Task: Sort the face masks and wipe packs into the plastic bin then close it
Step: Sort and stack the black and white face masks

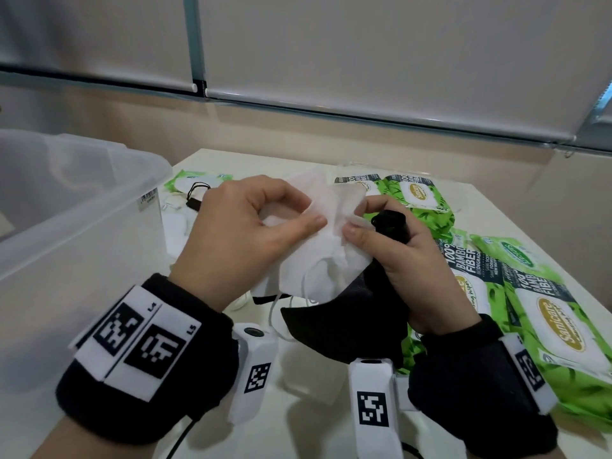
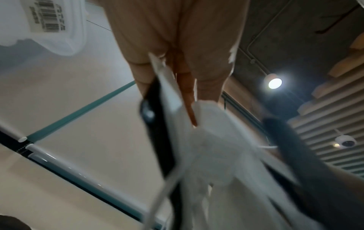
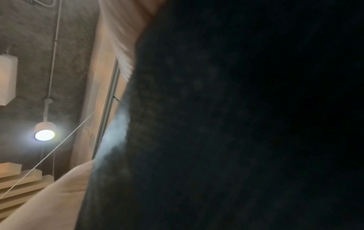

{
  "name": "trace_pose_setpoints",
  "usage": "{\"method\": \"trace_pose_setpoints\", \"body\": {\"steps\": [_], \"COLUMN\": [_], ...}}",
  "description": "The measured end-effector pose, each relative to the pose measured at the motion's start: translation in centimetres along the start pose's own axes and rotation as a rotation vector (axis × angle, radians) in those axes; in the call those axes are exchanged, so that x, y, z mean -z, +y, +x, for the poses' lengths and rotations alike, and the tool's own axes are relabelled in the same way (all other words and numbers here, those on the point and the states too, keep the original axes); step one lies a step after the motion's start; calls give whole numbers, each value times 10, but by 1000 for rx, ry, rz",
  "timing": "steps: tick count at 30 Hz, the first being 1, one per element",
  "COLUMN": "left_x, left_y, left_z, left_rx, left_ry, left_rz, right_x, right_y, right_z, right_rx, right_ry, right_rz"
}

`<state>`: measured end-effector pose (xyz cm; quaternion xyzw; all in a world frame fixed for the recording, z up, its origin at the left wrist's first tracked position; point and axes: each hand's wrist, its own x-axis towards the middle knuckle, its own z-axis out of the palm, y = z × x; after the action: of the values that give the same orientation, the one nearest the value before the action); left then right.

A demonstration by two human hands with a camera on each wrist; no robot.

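Note:
Both hands are raised above the table with a bundle of face masks between them. My left hand [image 1: 251, 226] pinches a white mask [image 1: 328, 256] between thumb and fingers. My right hand [image 1: 394, 256] grips a black mask [image 1: 351, 323] and also pinches the white one with its thumb. In the left wrist view the white mask [image 2: 212, 140] hangs from the fingers, blurred. Black fabric [image 3: 236, 124] fills most of the right wrist view. The clear plastic bin [image 1: 66, 210] stands open at the left. Green wipe packs [image 1: 543, 319] lie on the right.
More white masks [image 1: 175, 226] and a black ear loop [image 1: 195, 193] lie beside the bin, near another green wipe pack [image 1: 188, 180]. The white table [image 1: 496, 207] ends at the right. Window blinds [image 1: 364, 54] hang behind it.

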<state>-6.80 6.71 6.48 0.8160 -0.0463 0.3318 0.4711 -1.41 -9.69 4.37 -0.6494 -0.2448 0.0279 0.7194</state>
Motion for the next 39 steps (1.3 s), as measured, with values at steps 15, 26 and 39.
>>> {"method": "trace_pose_setpoints", "body": {"steps": [15,26,39], "left_x": [19,30,29], "left_y": [-7,-5,-14], "left_z": [3,6,10], "left_rx": [173,124,204], "left_ry": [-129,-60,207], "left_rz": [-114,-18,100], "right_x": [3,5,7], "right_y": [-2,0,3], "right_z": [0,4,6], "right_rx": [-40,-23,37], "right_ry": [65,170,455], "right_rz": [-33,102,-19]}}
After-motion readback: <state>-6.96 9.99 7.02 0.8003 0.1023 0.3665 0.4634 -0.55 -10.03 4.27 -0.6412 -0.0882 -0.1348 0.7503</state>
